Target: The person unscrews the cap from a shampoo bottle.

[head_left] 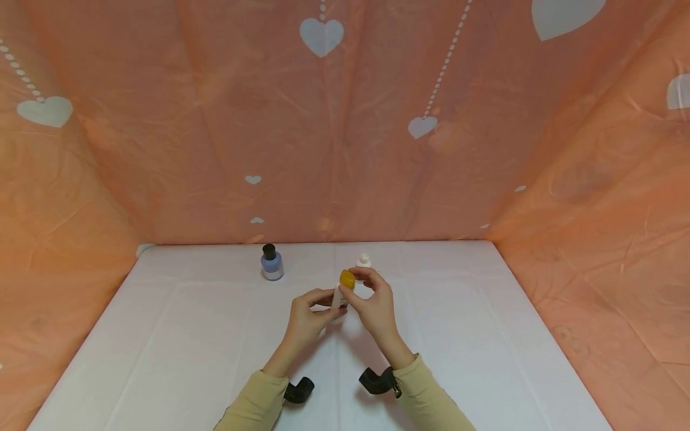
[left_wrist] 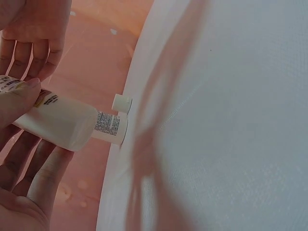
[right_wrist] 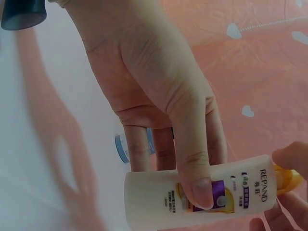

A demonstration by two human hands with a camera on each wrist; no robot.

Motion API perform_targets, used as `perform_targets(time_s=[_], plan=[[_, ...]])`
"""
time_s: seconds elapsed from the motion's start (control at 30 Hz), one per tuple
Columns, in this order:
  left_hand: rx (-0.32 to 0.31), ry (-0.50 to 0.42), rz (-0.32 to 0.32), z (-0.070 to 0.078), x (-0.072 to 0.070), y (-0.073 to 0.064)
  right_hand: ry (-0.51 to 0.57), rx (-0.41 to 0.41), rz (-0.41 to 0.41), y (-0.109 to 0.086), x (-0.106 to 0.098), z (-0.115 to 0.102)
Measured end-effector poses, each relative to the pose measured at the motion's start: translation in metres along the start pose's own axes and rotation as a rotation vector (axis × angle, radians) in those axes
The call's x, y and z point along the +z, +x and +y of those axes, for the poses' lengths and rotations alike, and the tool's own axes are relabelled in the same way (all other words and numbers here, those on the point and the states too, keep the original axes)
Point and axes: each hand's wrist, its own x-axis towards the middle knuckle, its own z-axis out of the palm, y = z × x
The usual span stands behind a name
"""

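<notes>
My left hand (head_left: 309, 317) grips the body of a white plastic bottle (right_wrist: 154, 199) with a purple and yellow label, the thumb lying across the label. The bottle's base points down toward the table. At its top is a yellow cap (head_left: 347, 279), pinched between the thumb and fingers of my right hand (head_left: 376, 304). In the left wrist view the bottle's base shows above the table, and the cap is out of sight. The right wrist view shows the yellow cap at the bottle's neck, partly covered by the right fingers.
A blue bottle with a black cap (head_left: 272, 264) stands at the back left of the white table (head_left: 205, 335). Behind my right hand is another small white bottle (head_left: 364, 260), with a small white cap-like piece (left_wrist: 122, 102) close to it. Orange cloth (head_left: 334, 149) encloses the back and sides.
</notes>
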Motion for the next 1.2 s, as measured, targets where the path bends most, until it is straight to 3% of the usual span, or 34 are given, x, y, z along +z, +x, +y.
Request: perform_targets(time_s=[0.17,0.23,0.4,0.47,0.9,1.2], plan=[[-0.026,-0.012,0.005,0.002,0.001,0.000,0.011,-0.012,-0.027,-0.002,-0.004,-0.026],[-0.024,-0.020,0.003,0.011,0.001,-0.001,0.010,-0.010,-0.037,-0.003,-0.005,-0.034],[-0.031,-0.021,-0.006,0.032,0.000,-0.003,0.023,0.006,-0.052,-0.003,-0.007,-0.037],[-0.047,-0.015,-0.007,0.035,0.000,-0.003,0.028,0.006,-0.055,-0.003,-0.007,-0.037],[-0.070,-0.003,-0.030,0.035,-0.001,-0.004,0.022,-0.017,-0.065,0.001,-0.010,-0.035],[-0.073,0.018,-0.019,0.035,0.000,-0.005,0.074,-0.038,-0.037,0.004,-0.017,-0.038]])
